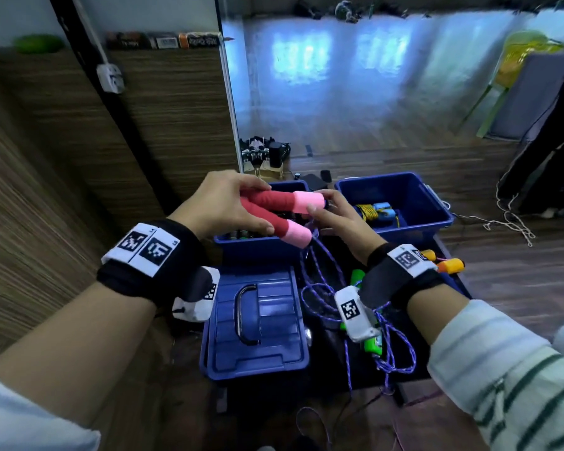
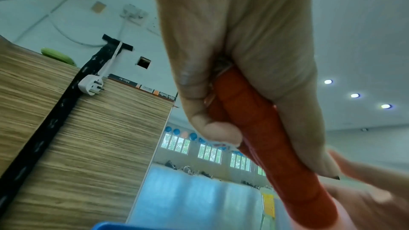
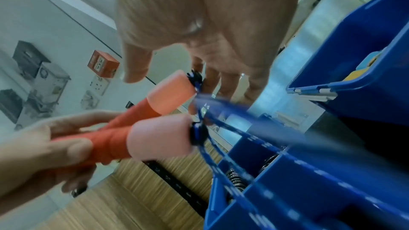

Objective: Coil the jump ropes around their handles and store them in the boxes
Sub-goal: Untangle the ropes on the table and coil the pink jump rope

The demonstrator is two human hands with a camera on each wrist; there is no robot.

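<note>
Jump-rope handles gripped together in left hand, over near-left box. Right hand fingers at purple rope ends; grip unclear.

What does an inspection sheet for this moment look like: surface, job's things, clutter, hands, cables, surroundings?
Surface: black mat on a wooden floor.
Job's things: red-and-pink handles held side by side, their purple rope hanging loose, not yet coiled; open blue box holding a yellow rope with blue handles; green handles and orange handles on the mat.
Clutter: closed blue box lid in front; second open blue box under the hands.
Hands: left hand grips both handles; right hand at their pink ends, grip on the rope unclear.
Cables: white cord on the floor at right.
Surroundings: wood-panel wall at left, with a hanging white plug.
</note>
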